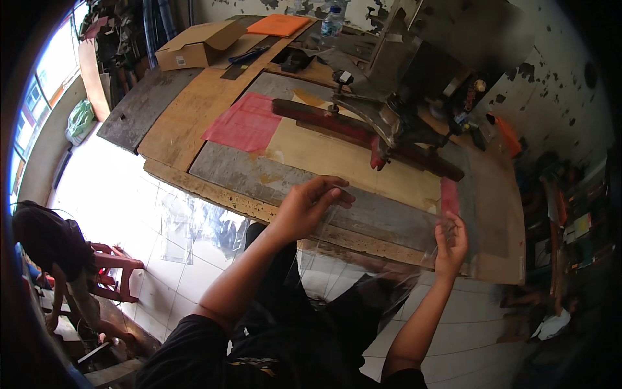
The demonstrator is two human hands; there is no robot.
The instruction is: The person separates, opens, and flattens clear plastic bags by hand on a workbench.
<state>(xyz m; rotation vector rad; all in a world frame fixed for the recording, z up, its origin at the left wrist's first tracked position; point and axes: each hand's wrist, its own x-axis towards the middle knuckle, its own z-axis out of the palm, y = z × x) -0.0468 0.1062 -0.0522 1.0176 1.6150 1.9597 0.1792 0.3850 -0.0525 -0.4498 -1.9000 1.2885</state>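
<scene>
A sheet of clear plastic film [372, 288], perhaps a bag, hangs at the near edge of the worktable, above my lap. My left hand [310, 206] pinches its left side, thumb against fingers. The right side sits between the thumb and curled fingers of my right hand [451, 241]. Just beyond my hands, a long dark red bar [356, 133] on a metal arm stands over a cream sheet [324, 152] fixed to the grey table board. Pink-red patches [243, 122] lie at the cream sheet's ends.
An open cardboard box [199, 45], an orange packet [278, 24] and a water bottle [332, 23] stand at the back of the worktable [172, 123]. Clear plastic pieces [188, 223] lie on the tiled floor. Another person [58, 253] is at the left by a red stool [116, 272].
</scene>
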